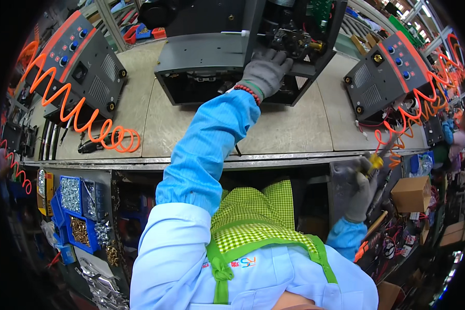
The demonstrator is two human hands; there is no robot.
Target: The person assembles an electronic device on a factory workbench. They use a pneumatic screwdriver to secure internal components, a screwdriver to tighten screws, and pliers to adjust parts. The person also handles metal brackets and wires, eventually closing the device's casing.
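Observation:
My left hand (266, 72), in a grey glove, reaches forward into an open dark grey machine housing (201, 51) on the bench. Its fingers are stretched and apart, lying by the inner panel and the metal mechanism (294, 44). What lies under the palm is hidden. Low on the right, beyond the bench's front edge, my gloved right hand (359, 191) is closed around a yellow-handled screwdriver (375, 162). Its thin shaft points up and to the right, slightly blurred.
Finished-looking grey machines with orange trim stand left (88, 62) and right (387, 77). Coiled orange air hoses (101, 132) hang beside them. Blue bins of screws (71, 194) sit low left. A cardboard box (411, 194) and loose wiring lie low right.

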